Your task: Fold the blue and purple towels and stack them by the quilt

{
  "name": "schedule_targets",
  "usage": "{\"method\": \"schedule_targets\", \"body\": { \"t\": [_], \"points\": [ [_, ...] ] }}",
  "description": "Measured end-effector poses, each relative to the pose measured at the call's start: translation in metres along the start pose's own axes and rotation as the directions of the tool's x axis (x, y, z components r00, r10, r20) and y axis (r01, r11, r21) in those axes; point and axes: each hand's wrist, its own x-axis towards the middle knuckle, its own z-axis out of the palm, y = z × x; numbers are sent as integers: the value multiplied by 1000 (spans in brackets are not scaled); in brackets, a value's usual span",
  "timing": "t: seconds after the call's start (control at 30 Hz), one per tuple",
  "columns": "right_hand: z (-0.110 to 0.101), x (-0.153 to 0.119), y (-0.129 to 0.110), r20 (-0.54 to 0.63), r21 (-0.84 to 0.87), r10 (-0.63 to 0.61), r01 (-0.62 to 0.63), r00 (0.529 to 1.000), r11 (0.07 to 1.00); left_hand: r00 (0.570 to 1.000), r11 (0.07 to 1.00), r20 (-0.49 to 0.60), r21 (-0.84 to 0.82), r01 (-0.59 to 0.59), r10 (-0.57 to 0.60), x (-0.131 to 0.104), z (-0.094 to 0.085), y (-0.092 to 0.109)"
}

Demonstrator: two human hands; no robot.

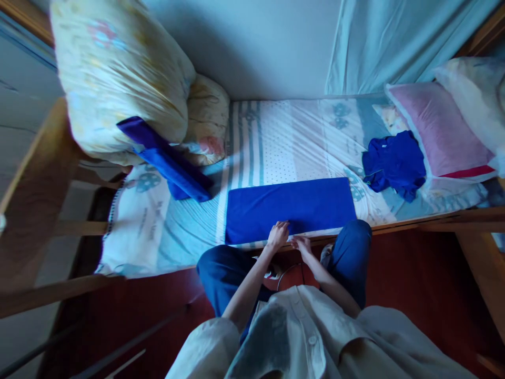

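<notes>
A blue cloth [319, 202], folded into a flat long rectangle, lies along the front edge of the bed. My left hand [278, 234] rests at the middle of its near edge, fingers curled together on the fabric, with a small crease beside them. Just to its right and a little lower, my right hand [302, 244] is at the bed's edge, fingers bent inward. What it holds, if anything, is too small to make out. Another folded blue cloth [169, 160] leans on the bedding at the left. A crumpled blue garment [394, 163] lies at the right.
The bed [292, 142] has a patterned sheet and stands against a wall. A big yellowish bundle of bedding [122, 79] fills the far left; a pink pillow [442, 126] lies far right. Wooden posts [39, 200] frame the left end. A basketball [295, 277] sits between my knees.
</notes>
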Motion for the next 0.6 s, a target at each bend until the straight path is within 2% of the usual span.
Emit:
{"method": "schedule_targets", "body": {
  "t": [0.07, 0.17, 0.33, 0.47, 0.6],
  "points": [
    [6, 0, -2, 28, 127, 60, -63, 998, 990, 999, 999, 4, 27, -40, 39, 25, -13, -2],
    [10, 4, -9, 71, 276, 137, -152, 988, 949, 998, 997, 55, 67, -32, 29, 65, -25, -3],
    [12, 11, -13, 87, 356, 245, -260, 966, 898, 992, 995, 126, 98, 3, -15, 128, -40, -4],
    [10, 14, -9, 121, 398, 249, -277, 961, 875, 995, 995, 90, 91, 28, -36, 168, -53, -6],
    [6, 16, -2, 136, 439, 243, -278, 961, 854, 998, 996, 44, 79, 48, -52, 196, -62, -7]
  ]
}}
